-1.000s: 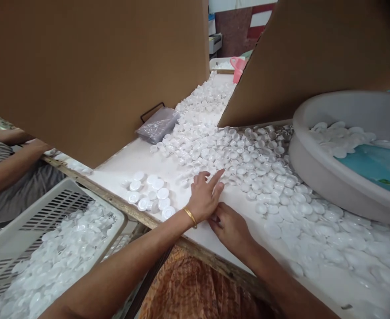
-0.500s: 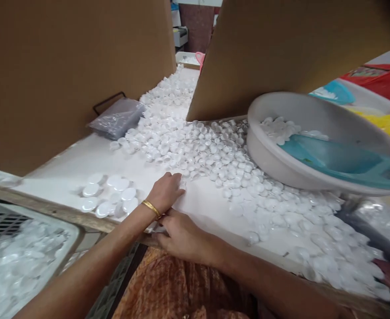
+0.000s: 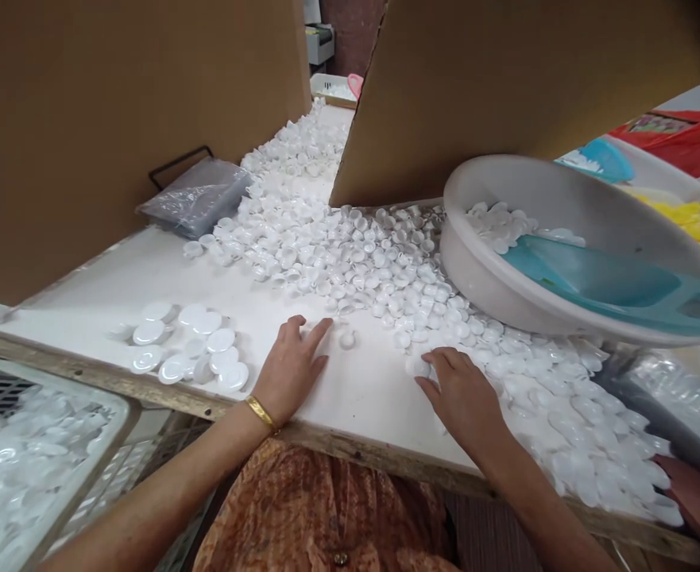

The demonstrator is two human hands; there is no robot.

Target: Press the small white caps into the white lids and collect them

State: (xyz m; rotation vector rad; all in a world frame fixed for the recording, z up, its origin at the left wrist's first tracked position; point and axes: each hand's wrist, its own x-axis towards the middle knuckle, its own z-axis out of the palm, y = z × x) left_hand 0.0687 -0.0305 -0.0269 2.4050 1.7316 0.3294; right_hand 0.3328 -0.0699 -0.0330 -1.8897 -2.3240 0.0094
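Note:
A white table [image 3: 117, 278] carries a wide spread of small white plastic caps [image 3: 350, 262]. My left hand [image 3: 290, 369], with a gold bangle at the wrist, lies palm down on the bare table, fingers stretched toward a lone cap [image 3: 347, 339]. My right hand [image 3: 460, 393] rests at the edge of the pile, its fingers curled over a cap [image 3: 416, 367]. A small group of larger flat white lids [image 3: 188, 349] sits left of my left hand.
A tilted grey basin [image 3: 504, 286] with caps and a teal scoop [image 3: 600, 282] stands at right. Two cardboard sheets [image 3: 123, 119] wall the table. A clear plastic bag [image 3: 198, 195] lies at the back. A slatted crate [image 3: 21, 469] of lids is at lower left. Another person's hand [image 3: 692, 496] shows at lower right.
My right hand moved from beside the left hand at the table's front edge out to the right, onto the pile's edge. My left hand slid slightly forward and flattened.

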